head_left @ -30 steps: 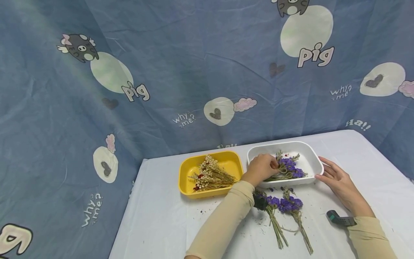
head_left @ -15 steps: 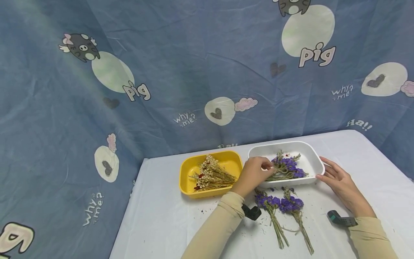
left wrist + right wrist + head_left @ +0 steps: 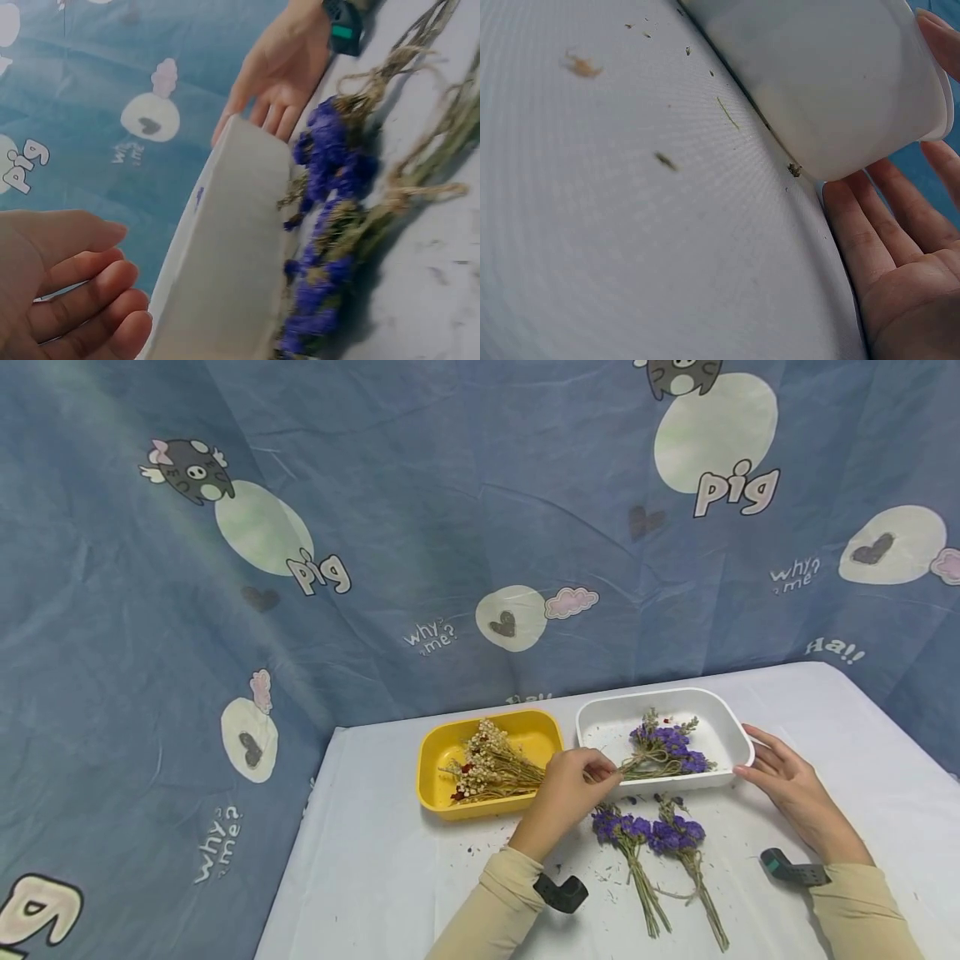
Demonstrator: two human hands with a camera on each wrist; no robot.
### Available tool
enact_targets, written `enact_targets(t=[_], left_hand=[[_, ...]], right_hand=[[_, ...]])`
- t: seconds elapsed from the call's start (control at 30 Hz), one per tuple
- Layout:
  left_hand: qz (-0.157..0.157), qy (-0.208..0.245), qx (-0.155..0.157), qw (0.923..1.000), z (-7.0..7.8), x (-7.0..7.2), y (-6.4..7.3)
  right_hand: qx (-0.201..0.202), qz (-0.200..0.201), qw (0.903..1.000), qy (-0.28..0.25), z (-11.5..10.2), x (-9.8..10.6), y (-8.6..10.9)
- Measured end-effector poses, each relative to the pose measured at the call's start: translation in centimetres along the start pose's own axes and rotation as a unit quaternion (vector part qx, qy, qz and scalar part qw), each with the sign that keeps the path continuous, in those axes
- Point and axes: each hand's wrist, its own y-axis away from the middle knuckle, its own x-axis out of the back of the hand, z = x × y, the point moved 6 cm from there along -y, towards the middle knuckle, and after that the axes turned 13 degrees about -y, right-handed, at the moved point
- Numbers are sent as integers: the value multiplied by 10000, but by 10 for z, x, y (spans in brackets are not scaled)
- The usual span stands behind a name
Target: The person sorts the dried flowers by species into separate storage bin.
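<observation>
My left hand (image 3: 573,781) is over the left end of a white tray (image 3: 600,699), its fingertips close to the stem ends of a tied bunch of purple dried flowers (image 3: 670,742) lying inside. In the left wrist view, thumb and fingers are loosely bent with a gap between them, and nothing shows in that gap. At the tray's right end, my right hand (image 3: 783,781) rests its fingertips against the outer wall. The right wrist view shows these fingers (image 3: 859,225) nearly straight at the tray's lower corner, the thumb up by the rim.
Left of the white tray stands a yellow tray (image 3: 438,810) holding dried flowers (image 3: 487,760) with cream and some red heads. Two tied purple bunches (image 3: 633,852) lie on the white tablecloth (image 3: 360,877) in front, among plant crumbs. A printed blue curtain (image 3: 375,527) hangs behind.
My left hand has drawn back left and toward me from the flower heads to the stem ends, uncovering the bunch in the white tray. My right hand has stayed at the tray's end.
</observation>
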Motion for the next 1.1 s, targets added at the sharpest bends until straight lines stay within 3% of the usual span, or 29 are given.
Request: enact_targets(t=[0.3,0.57,0.7,0.9,1.1], left_hand=[[-93,-36,-206,9997,-3,-13,36],[-428,-107,240,9987,-5,-42,65],[-461,-152,465,9977,-7,-53,72],[-455,-282,742,9958,-3,-59,76],[-532,-763,898,9916,-1,-61,76]], right_hand=[[-14,33,9998,184,-2,-1,0],[0,22,9999,141,-2,0,1],[23,-5,10000,6,-2,0,1],[75,-67,9994,-322,-3,-2,2],[113,-165,9990,-410,-4,-3,2]])
